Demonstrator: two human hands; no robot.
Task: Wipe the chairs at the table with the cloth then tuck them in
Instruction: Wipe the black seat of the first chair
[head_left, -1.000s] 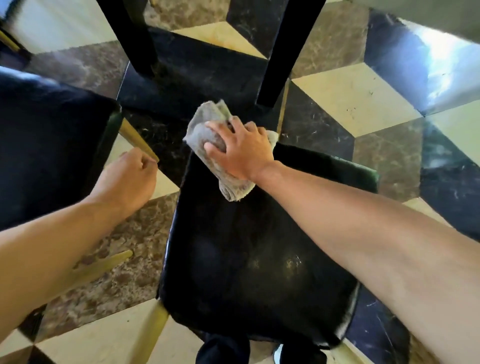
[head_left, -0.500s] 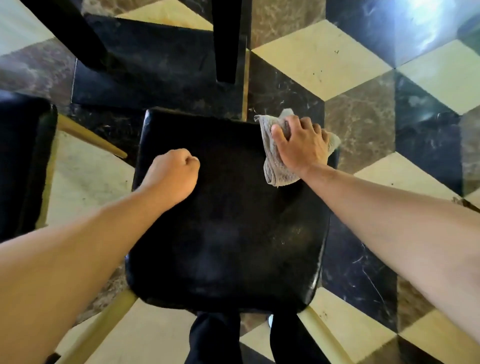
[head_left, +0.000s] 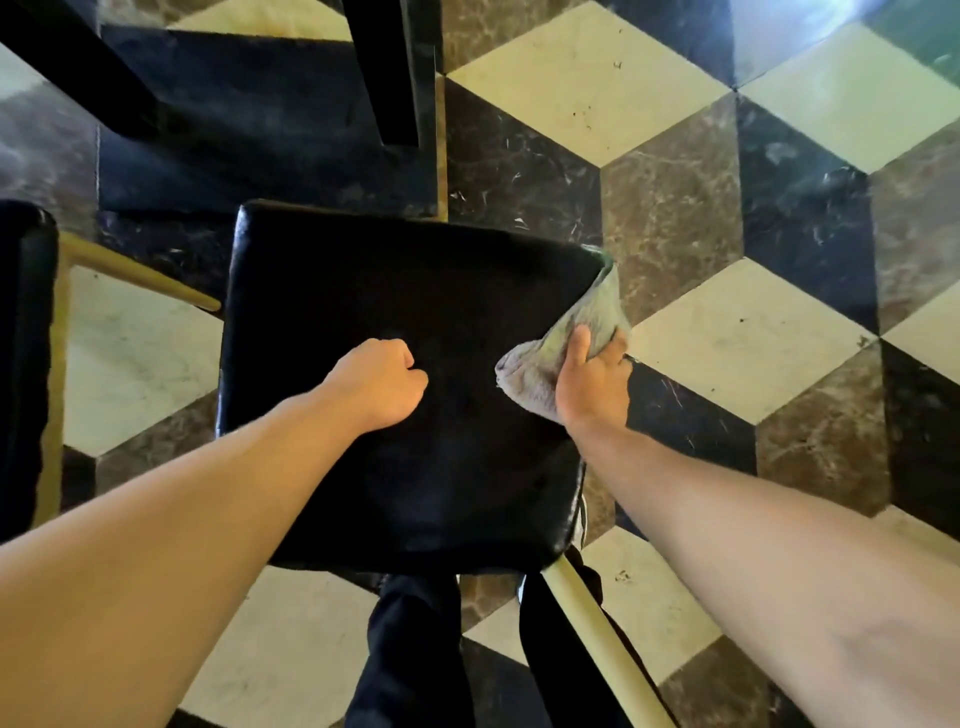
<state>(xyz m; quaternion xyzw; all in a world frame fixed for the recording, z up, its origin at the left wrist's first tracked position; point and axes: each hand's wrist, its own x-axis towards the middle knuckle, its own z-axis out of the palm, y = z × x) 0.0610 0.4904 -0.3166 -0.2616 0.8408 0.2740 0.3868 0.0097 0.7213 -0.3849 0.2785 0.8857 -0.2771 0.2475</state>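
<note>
While your right hand (head_left: 592, 376) pinches the grey cloth (head_left: 571, 338) against the black chair seat (head_left: 405, 384) at its three o'clock edge to wipe that side, your left hand (head_left: 379, 382) hangs over the middle, curled into a fist, holding nothing.

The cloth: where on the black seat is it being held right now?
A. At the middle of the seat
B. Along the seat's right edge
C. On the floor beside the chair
B: the right hand holds the cloth against the right edge of the black seat.
</note>
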